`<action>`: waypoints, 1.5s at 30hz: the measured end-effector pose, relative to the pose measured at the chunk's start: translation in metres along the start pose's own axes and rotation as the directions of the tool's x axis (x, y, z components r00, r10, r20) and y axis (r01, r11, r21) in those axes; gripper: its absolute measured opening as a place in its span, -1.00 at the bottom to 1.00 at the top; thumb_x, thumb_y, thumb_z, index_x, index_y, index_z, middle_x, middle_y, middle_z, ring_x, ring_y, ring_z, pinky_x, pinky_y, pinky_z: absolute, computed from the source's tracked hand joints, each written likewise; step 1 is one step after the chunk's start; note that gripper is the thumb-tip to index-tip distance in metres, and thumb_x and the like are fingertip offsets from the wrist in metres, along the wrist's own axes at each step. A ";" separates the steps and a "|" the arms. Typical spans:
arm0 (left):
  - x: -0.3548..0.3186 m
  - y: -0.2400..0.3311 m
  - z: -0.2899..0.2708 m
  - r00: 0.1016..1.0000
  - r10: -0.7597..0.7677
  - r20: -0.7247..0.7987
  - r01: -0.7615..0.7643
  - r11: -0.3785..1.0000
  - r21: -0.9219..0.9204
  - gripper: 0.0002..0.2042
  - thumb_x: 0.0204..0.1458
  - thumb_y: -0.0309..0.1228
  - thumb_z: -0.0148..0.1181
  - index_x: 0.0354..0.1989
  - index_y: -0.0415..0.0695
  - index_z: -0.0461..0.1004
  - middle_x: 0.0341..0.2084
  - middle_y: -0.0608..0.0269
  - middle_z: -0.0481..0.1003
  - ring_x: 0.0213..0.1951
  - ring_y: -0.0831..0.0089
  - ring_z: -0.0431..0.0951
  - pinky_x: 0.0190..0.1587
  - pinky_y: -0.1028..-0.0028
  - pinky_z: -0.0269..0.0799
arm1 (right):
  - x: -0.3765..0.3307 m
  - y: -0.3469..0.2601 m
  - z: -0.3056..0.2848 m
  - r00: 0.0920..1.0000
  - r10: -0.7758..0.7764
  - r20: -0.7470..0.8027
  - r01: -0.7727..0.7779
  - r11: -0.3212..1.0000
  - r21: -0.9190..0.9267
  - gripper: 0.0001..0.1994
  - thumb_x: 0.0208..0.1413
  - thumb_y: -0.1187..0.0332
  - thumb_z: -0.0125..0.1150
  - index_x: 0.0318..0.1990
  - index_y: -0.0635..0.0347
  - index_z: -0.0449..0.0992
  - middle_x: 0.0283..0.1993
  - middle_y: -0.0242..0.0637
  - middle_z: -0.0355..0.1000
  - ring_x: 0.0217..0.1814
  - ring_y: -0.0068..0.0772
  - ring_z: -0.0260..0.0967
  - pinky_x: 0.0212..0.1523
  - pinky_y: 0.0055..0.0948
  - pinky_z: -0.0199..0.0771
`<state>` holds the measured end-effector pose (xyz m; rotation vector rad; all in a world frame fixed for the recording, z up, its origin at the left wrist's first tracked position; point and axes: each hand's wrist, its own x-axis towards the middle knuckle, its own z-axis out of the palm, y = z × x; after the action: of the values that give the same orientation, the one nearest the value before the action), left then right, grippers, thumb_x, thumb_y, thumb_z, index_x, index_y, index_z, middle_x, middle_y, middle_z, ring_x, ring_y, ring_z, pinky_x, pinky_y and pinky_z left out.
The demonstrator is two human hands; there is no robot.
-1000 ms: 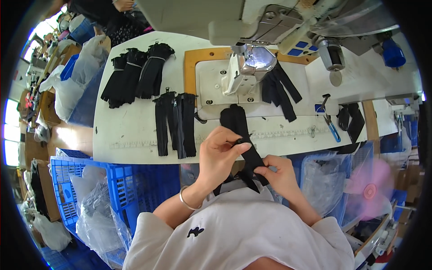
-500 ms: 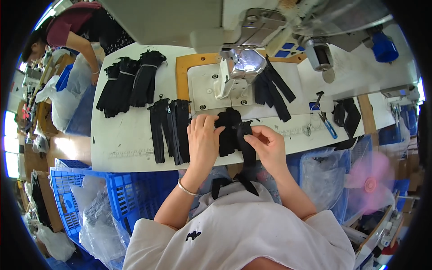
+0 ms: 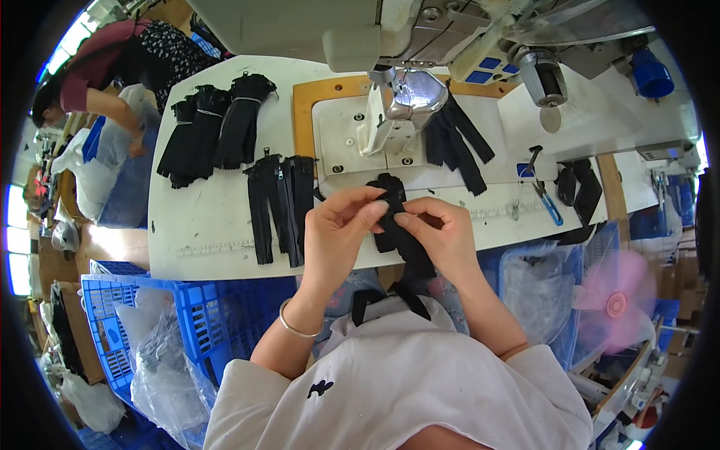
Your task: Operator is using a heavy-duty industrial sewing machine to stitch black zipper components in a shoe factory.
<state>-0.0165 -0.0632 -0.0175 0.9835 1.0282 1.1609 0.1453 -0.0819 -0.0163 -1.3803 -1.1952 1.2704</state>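
My left hand (image 3: 335,234) and my right hand (image 3: 444,231) meet over the front edge of the sewing table, each with thumb and fingers pinched on a black fabric strip (image 3: 411,251). The strip's lower end hangs toward my lap. Just behind it, partly hidden by my fingers, more black fabric pieces (image 3: 389,182) lie near the machine bed. To the left of my left hand are loose black zippers (image 3: 277,206) side by side. The sewing machine's needle area (image 3: 390,124), lit by a lamp, stands beyond my hands.
Tied black zipper bundles (image 3: 244,124) lie at the far left, more black zippers (image 3: 455,139) right of the needle. Blue-handled snips (image 3: 550,204) rest at the right. A blue crate (image 3: 199,322), a pink fan (image 3: 615,302) and a person (image 3: 112,75) bending at far left surround the table.
My left hand has come right, off the pieces on the table, to pinch the black strip beside my right hand. The strip has shifted slightly. The person at left has moved a little.
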 end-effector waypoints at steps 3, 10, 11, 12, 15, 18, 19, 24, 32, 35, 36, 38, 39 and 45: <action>-0.002 0.003 0.003 1.000 0.025 0.015 -0.026 0.999 0.044 -0.83 0.02 -0.59 0.21 -0.20 -0.33 0.53 -0.39 0.23 0.56 -0.42 0.61 0.50 -0.34 0.63 0.46 | 0.000 -0.004 -0.001 1.000 -0.028 -0.002 0.028 0.999 -0.028 -0.87 0.04 0.45 0.28 -0.30 0.35 0.55 -0.50 -0.40 0.47 -0.46 -0.74 0.34 -0.45 -0.69 0.33; 0.004 0.009 0.002 0.999 0.018 0.035 -0.015 0.998 -0.061 -0.82 -0.01 -0.62 0.23 -0.21 -0.34 0.54 -0.39 0.22 0.56 -0.42 0.60 0.50 -0.35 0.62 0.45 | 0.002 -0.016 0.001 1.000 -0.017 -0.014 0.020 0.981 0.191 -0.86 0.04 0.43 0.29 -0.32 0.35 0.55 -0.47 -0.41 0.47 -0.46 -0.74 0.30 -0.44 -0.69 0.31; 0.007 0.010 0.001 0.998 0.025 0.050 -0.021 0.997 -0.077 -0.82 -0.02 -0.61 0.24 -0.21 -0.34 0.54 -0.39 0.22 0.56 -0.42 0.60 0.49 -0.35 0.62 0.44 | 0.004 -0.016 -0.001 1.000 -0.021 -0.020 0.024 0.981 0.193 -0.86 0.04 0.43 0.29 -0.32 0.35 0.55 -0.47 -0.41 0.47 -0.46 -0.74 0.30 -0.44 -0.69 0.31; 0.011 0.013 0.001 0.997 0.032 0.067 -0.026 0.995 -0.092 -0.82 -0.02 -0.61 0.24 -0.21 -0.34 0.54 -0.40 0.22 0.56 -0.42 0.60 0.49 -0.35 0.62 0.44 | 0.006 -0.015 -0.004 0.999 -0.034 0.028 0.030 0.990 0.135 -0.86 0.04 0.42 0.28 -0.34 0.34 0.55 -0.49 -0.42 0.46 -0.48 -0.74 0.29 -0.45 -0.69 0.29; 0.027 0.020 0.002 0.997 0.016 0.082 0.000 0.981 -0.196 -0.82 0.00 -0.58 0.25 -0.20 -0.31 0.55 -0.41 0.24 0.55 -0.42 0.61 0.48 -0.36 0.64 0.41 | 0.012 -0.021 -0.003 0.991 -0.135 0.019 0.135 0.991 -0.004 -0.85 0.04 0.39 0.29 -0.39 0.32 0.55 -0.56 -0.44 0.43 -0.52 -0.75 0.26 -0.49 -0.67 0.25; 0.045 0.032 0.006 0.994 0.009 0.107 0.020 0.963 -0.269 -0.82 0.02 -0.55 0.24 -0.19 -0.29 0.55 -0.43 0.32 0.53 -0.44 0.67 0.44 -0.39 0.69 0.35 | 0.025 -0.031 0.003 0.955 -0.289 -0.072 0.280 0.953 -0.116 -0.83 0.04 0.37 0.30 -0.43 0.31 0.54 -0.61 -0.46 0.39 -0.56 -0.75 0.21 -0.53 -0.66 0.19; 0.051 0.036 0.008 0.995 0.042 0.091 -0.016 0.963 -0.269 -0.82 0.03 -0.55 0.24 -0.18 -0.28 0.55 -0.44 0.35 0.52 -0.45 0.69 0.41 -0.40 0.71 0.32 | 0.031 -0.035 0.005 0.933 -0.343 -0.109 0.327 0.934 -0.142 -0.83 0.03 0.36 0.30 -0.44 0.30 0.53 -0.63 -0.46 0.38 -0.58 -0.76 0.18 -0.55 -0.65 0.15; 0.071 0.041 0.020 0.979 0.203 -0.031 -0.205 0.963 -0.172 -0.82 0.03 -0.50 0.24 -0.18 -0.25 0.57 -0.46 0.40 0.50 -0.46 0.72 0.36 -0.41 0.71 0.25 | 0.051 -0.046 0.010 0.925 -0.343 -0.161 0.339 0.939 -0.054 -0.84 0.02 0.38 0.31 -0.46 0.29 0.53 -0.63 -0.51 0.35 -0.56 -0.79 0.14 -0.55 -0.67 0.10; 0.085 0.038 0.035 0.955 0.234 -0.180 -0.265 0.948 -0.174 -0.75 0.01 -0.43 0.27 -0.19 -0.34 0.54 -0.41 0.36 0.49 -0.38 0.69 0.36 -0.27 0.66 0.25 | 0.066 -0.052 0.010 0.902 -0.363 -0.233 0.371 0.929 -0.013 -0.83 0.03 0.38 0.31 -0.45 0.33 0.53 -0.62 -0.47 0.38 -0.56 -0.79 0.18 -0.55 -0.68 0.16; 0.087 0.038 0.037 0.957 0.233 -0.173 -0.268 0.939 -0.215 -0.77 0.02 -0.43 0.26 -0.22 -0.34 0.53 -0.44 0.37 0.47 -0.37 0.68 0.35 -0.25 0.65 0.25 | 0.068 -0.052 0.012 0.902 -0.351 -0.251 0.365 0.931 0.010 -0.84 0.03 0.40 0.31 -0.46 0.33 0.53 -0.62 -0.48 0.37 -0.56 -0.80 0.17 -0.56 -0.68 0.15; 0.088 0.038 0.038 0.957 0.234 -0.172 -0.268 0.939 -0.216 -0.77 0.02 -0.43 0.26 -0.22 -0.34 0.53 -0.44 0.37 0.47 -0.37 0.68 0.35 -0.25 0.65 0.25 | 0.069 -0.052 0.012 0.901 -0.352 -0.252 0.366 0.931 0.009 -0.84 0.03 0.40 0.31 -0.46 0.33 0.53 -0.62 -0.48 0.37 -0.56 -0.80 0.17 -0.56 -0.68 0.15; 0.087 0.036 0.037 0.967 0.174 -0.185 -0.217 0.946 -0.243 -0.80 0.03 -0.44 0.24 -0.25 -0.32 0.52 -0.46 0.40 0.45 -0.36 0.67 0.35 -0.25 0.65 0.25 | 0.067 -0.054 0.012 0.896 -0.363 -0.258 0.376 0.927 0.002 -0.84 0.03 0.41 0.30 -0.46 0.33 0.52 -0.62 -0.48 0.36 -0.57 -0.80 0.16 -0.56 -0.68 0.14; 0.087 0.036 0.038 0.968 0.172 -0.184 -0.215 0.946 -0.242 -0.80 0.03 -0.44 0.24 -0.25 -0.32 0.52 -0.46 0.40 0.45 -0.36 0.67 0.35 -0.25 0.65 0.25 | 0.066 -0.055 0.012 0.896 -0.361 -0.259 0.374 0.927 0.002 -0.84 0.03 0.41 0.30 -0.46 0.33 0.52 -0.62 -0.48 0.36 -0.57 -0.80 0.16 -0.56 -0.68 0.14; 0.065 0.044 0.047 0.938 0.224 -0.267 -0.283 0.936 -0.209 -0.86 0.05 -0.45 0.23 -0.27 -0.24 0.48 -0.50 0.42 0.41 -0.37 0.71 0.36 -0.28 0.65 0.29 | 0.057 -0.049 0.010 0.925 -0.312 -0.216 0.305 0.950 -0.063 -0.84 0.01 0.39 0.31 -0.41 0.32 0.52 -0.57 -0.46 0.39 -0.54 -0.77 0.17 -0.52 -0.67 0.17</action>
<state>0.0254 0.0036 0.0287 0.8081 0.9331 1.6138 0.1321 -0.0190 0.0229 -1.2583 -1.2193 0.8559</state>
